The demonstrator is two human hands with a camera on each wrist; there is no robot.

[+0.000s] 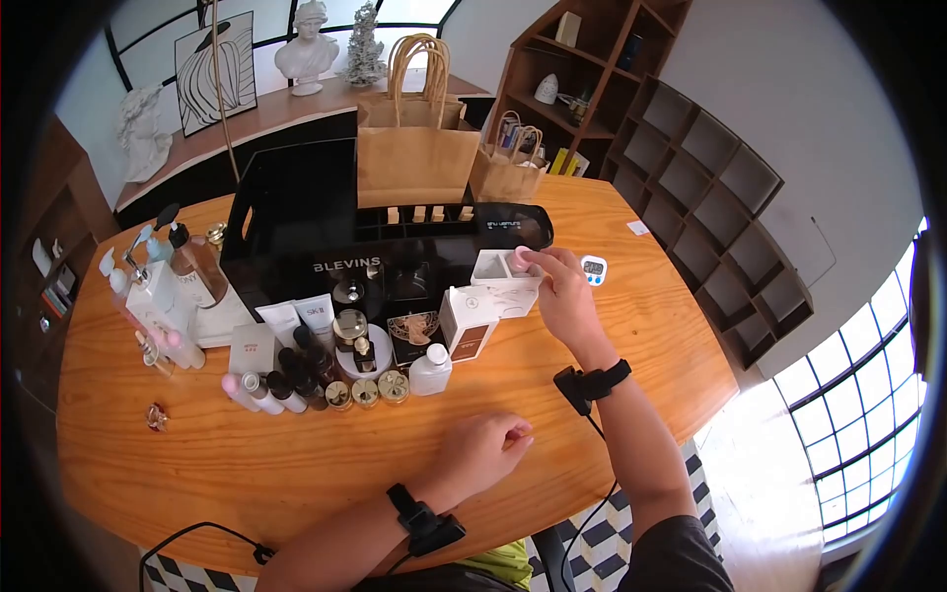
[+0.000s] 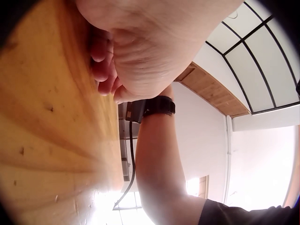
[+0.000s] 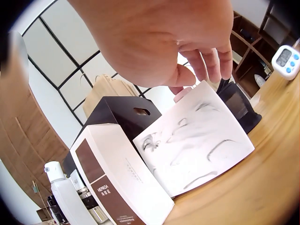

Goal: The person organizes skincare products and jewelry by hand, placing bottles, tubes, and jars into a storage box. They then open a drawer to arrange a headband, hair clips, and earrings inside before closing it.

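In the head view, my right hand [image 1: 569, 296] is over a white divided box [image 1: 506, 299], pinching a small pink rounded item [image 1: 519, 259] at one compartment. The right wrist view shows the pink item [image 3: 183, 94] between thumb and fingers, just above the rim of the box, whose side bears a grey line drawing; its lower part is hidden. Beside that box stands a white and brown carton [image 1: 472, 324]. My left hand [image 1: 478, 456] rests on the wooden table with loosely curled fingers and holds nothing. A white bottle [image 1: 430, 372] is the nearest thing beyond it.
Behind is a black organizer [image 1: 296, 264] marked BLEVINS, with a paper bag [image 1: 414, 163]. Several tubes, jars and gold-lidded pots [image 1: 365, 393] crowd its front. Pump bottles [image 1: 158, 296] stand left, near a small hair clip [image 1: 156, 416]. A white timer [image 1: 593, 269] sits right.
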